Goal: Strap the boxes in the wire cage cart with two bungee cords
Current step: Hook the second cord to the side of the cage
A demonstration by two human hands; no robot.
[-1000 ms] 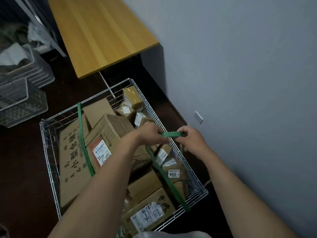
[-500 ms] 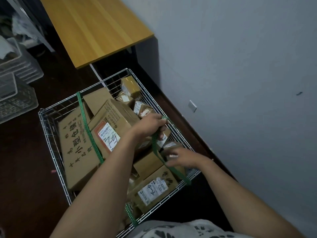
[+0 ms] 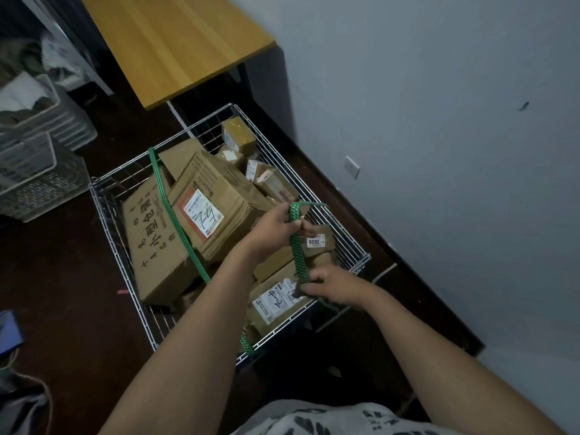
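— What's nearest you?

— My right hand (image 3: 337, 288), at the near right corner of the wire cage cart (image 3: 354, 243). Its fingers are closed around the lower end of the second green bungee cord (image 3: 296, 246), just above a box with a handwritten label (image 3: 276, 301).

— And the other hand?

— My left hand (image 3: 276, 226) is a little farther in, over the middle of the load. It pinches the same cord higher up, fingers pressed together on it. The cord runs taut between my two hands, and above the left hand it bends toward the cart's right-hand rim.

— Where's the first cord?

— The first green bungee cord (image 3: 175, 219) lies across the cardboard boxes (image 3: 157, 246) from the far rim, passes under my left forearm, and shows again at the near rim. I can't tell how its ends are fixed.

— Beyond the cart?

— A wooden tabletop (image 3: 175, 42) against the grey wall (image 3: 439, 120), with plastic baskets (image 3: 34, 171) off to the left on the dark floor (image 3: 69, 309).
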